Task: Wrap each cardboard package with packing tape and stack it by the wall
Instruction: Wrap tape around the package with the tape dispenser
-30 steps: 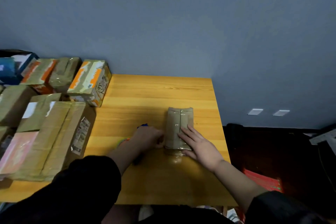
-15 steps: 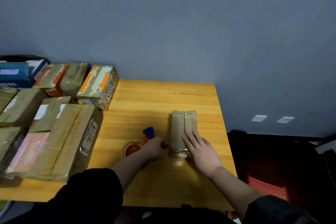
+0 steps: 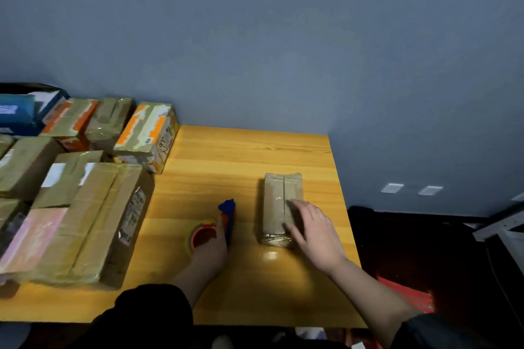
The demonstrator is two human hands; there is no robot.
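- While the head view looks down, the right hand [image 3: 314, 231] lies flat, fingers straight, on the taped cardboard package [image 3: 281, 208] at the wooden table's [image 3: 246, 156] three o'clock side, probably steadying it.
- At its nine o'clock, the left hand [image 3: 211, 246] grips the tape dispenser [image 3: 218, 225], likely for another strip.
- Wrapped boxes [image 3: 85, 207] crowd the left by the wall [image 3: 255, 37]; their labels are unreadable.

Stacked boxes [image 3: 85, 207] crowding table's [image 3: 249, 150] left
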